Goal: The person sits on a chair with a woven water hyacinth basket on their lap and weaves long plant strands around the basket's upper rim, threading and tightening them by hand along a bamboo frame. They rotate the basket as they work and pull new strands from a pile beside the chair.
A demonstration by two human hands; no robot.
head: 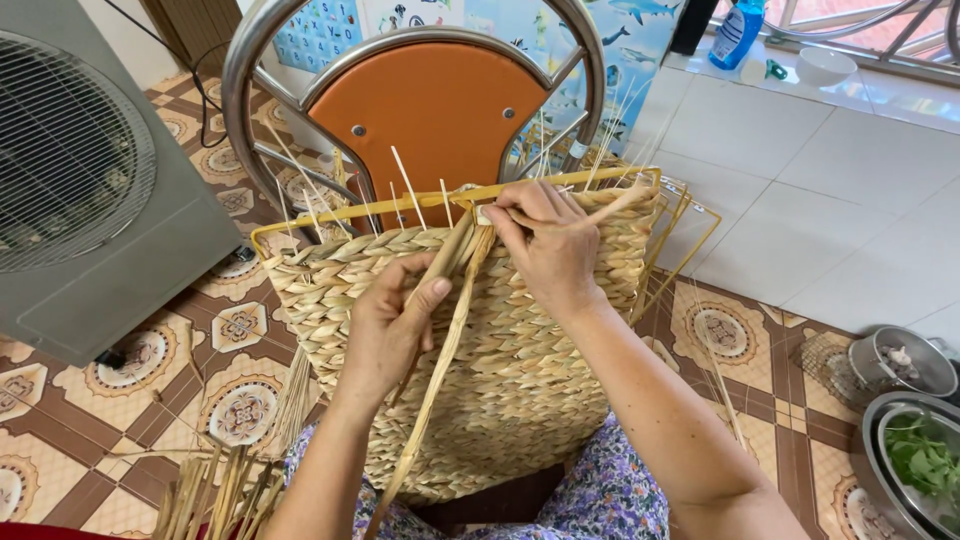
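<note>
A half-woven straw basket (520,370) on a yellow wire frame (300,222) rests on my lap, its rim pointing away from me. My left hand (385,330) grips a long flat dried straw strand (435,375) that hangs down over the weave. At the top rim, my right hand (545,245) pinches the strand ends, fingers pressed against the wire. Thin pale stalks (408,188) stick up from the rim.
An orange-backed metal chair (440,100) stands just behind the basket. A grey box fan (85,180) is at the left. Loose straw (215,490) lies on the patterned tiles lower left. Metal bowls (905,460), one with greens, sit at the right.
</note>
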